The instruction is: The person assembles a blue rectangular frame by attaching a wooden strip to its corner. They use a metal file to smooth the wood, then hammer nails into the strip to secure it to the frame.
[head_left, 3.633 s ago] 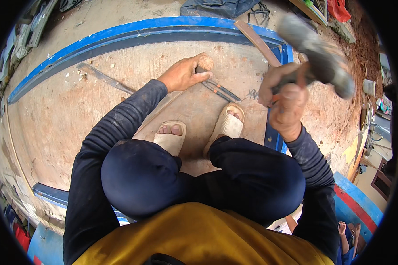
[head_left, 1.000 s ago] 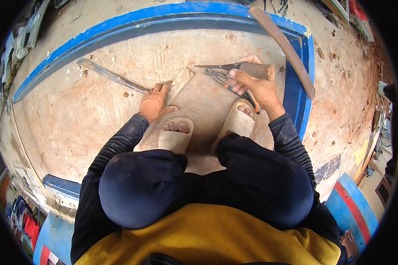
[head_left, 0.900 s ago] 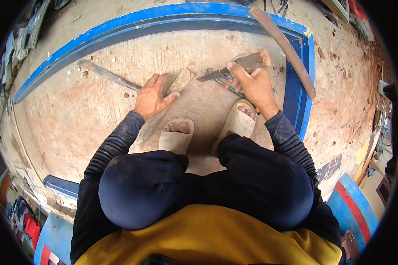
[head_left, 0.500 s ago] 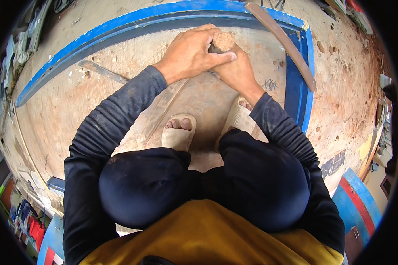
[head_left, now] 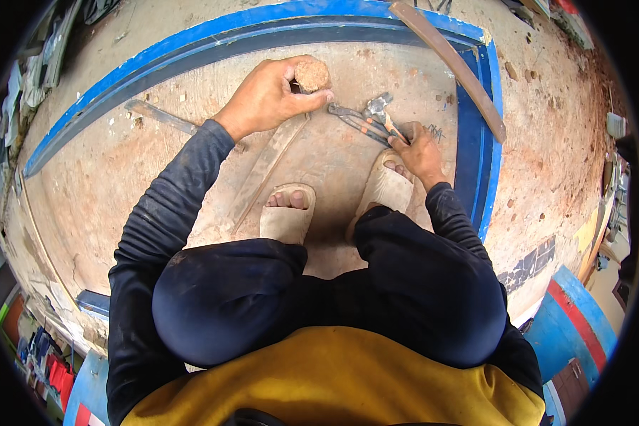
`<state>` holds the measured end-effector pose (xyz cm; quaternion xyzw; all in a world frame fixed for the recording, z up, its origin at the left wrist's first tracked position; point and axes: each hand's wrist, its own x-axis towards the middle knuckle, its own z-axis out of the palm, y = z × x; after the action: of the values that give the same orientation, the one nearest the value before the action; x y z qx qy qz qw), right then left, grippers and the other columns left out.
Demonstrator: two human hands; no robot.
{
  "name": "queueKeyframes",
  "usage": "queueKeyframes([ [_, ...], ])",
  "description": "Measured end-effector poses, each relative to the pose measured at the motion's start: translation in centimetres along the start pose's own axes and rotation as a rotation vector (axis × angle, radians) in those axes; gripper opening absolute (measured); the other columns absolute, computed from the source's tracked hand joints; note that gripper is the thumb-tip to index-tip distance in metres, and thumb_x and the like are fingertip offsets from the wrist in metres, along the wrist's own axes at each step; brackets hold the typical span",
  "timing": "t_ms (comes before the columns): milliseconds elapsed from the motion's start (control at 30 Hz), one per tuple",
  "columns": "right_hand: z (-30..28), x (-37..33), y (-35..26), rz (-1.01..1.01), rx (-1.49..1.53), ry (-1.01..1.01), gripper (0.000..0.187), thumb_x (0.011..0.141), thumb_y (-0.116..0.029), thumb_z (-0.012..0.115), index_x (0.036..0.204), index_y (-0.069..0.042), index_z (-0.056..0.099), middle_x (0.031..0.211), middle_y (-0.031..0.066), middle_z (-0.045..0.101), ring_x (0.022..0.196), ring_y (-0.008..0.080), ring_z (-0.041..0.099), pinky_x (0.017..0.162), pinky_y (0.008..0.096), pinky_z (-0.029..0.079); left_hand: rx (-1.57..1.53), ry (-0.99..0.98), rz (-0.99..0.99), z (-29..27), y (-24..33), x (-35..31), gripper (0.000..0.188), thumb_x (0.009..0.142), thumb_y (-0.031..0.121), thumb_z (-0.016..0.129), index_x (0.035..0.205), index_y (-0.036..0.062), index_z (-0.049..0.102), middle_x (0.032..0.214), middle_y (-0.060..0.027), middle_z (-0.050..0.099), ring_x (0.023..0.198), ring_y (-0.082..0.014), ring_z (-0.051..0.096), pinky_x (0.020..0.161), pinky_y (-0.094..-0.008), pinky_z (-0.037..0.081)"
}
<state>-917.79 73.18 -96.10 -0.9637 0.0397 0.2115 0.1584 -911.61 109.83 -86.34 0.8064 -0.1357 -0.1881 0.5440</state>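
My left hand (head_left: 266,99) is wrapped round a stout, round wooden piece (head_left: 312,75), whose rough, frayed brown end faces up. Most of its length is hidden below the hand. Lower and to the right, my right hand (head_left: 420,153) is down near the floor, its fingers curled about the handle end of a hammer (head_left: 378,106). The hammer's metal head points away from me. Close beside it lies a pair of dark pincers (head_left: 355,122) with long handles; the two tools partly overlap.
A blue wooden frame (head_left: 263,21) curves round the far side and the right. Across its corner rests a brown wooden strip (head_left: 451,67). A flat strip (head_left: 160,115) and a thin board (head_left: 270,167) lie on the floor. My sandalled feet (head_left: 287,213) stand close in front.
My hands have parted. The left has moved left and slightly nearer, keeping the wooden piece; the right has let go and dropped to the hammer, uncovering the tools.
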Motion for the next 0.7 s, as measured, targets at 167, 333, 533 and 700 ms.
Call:
queueKeyframes([
  [167, 1.3, 0.3, 1.0, -0.090, -0.029, 0.023, 0.048, 0.089, -0.037, 0.083, 0.120, -0.004, 0.070, 0.115, 0.0252, 0.071, 0.111, 0.0433, 0.068, 0.099, 0.0497, 0.053, 0.118, -0.019, 0.036, 0.0, -0.2, -0.2, 0.026, 0.096, 0.025, 0.083, 0.110, 0.0044, 0.075, 0.102, -0.0052, 0.077, 0.096, -0.0147, 0.071, 0.093, -0.0325, 0.058],
  [333, 0.8, 1.2, 0.0, 0.026, -0.043, -0.046, 0.047, 0.092, -0.036, 0.075, 0.125, -0.003, 0.065, 0.106, 0.0239, 0.072, 0.106, 0.0452, 0.071, 0.100, 0.0514, 0.055, 0.059, -0.050, 0.013, -0.1, -0.5, -0.7, 0.026, 0.096, 0.028, 0.082, 0.111, 0.0073, 0.075, 0.103, -0.0051, 0.077, 0.096, -0.0176, 0.073, 0.094, -0.0350, 0.058],
  [533, -7.3, -3.0, -5.3, -0.059, 0.418, -0.241, 0.048, 0.104, -0.043, 0.065, 0.124, 0.000, 0.062, 0.081, 0.0189, 0.069, 0.077, 0.0298, 0.074, 0.071, 0.0412, 0.056, 0.115, -0.047, 0.010, 0.4, -0.5, -2.0, 0.028, 0.097, 0.031, 0.080, 0.112, 0.0082, 0.074, 0.099, -0.0082, 0.078, 0.092, -0.0226, 0.074, 0.090, -0.0369, 0.057],
  [700, -13.7, -7.0, -11.1, -0.381, 0.634, -0.156, 0.048, 0.109, -0.047, 0.062, 0.126, -0.003, 0.063, 0.073, 0.0140, 0.065, 0.064, 0.0190, 0.068, 0.057, 0.0352, 0.049, 0.155, -0.018, 0.057, 1.5, 0.0, -1.7, 0.033, 0.097, 0.035, 0.080, 0.112, 0.0067, 0.073, 0.096, -0.0146, 0.077, 0.090, -0.0277, 0.074, 0.086, -0.0394, 0.057],
])
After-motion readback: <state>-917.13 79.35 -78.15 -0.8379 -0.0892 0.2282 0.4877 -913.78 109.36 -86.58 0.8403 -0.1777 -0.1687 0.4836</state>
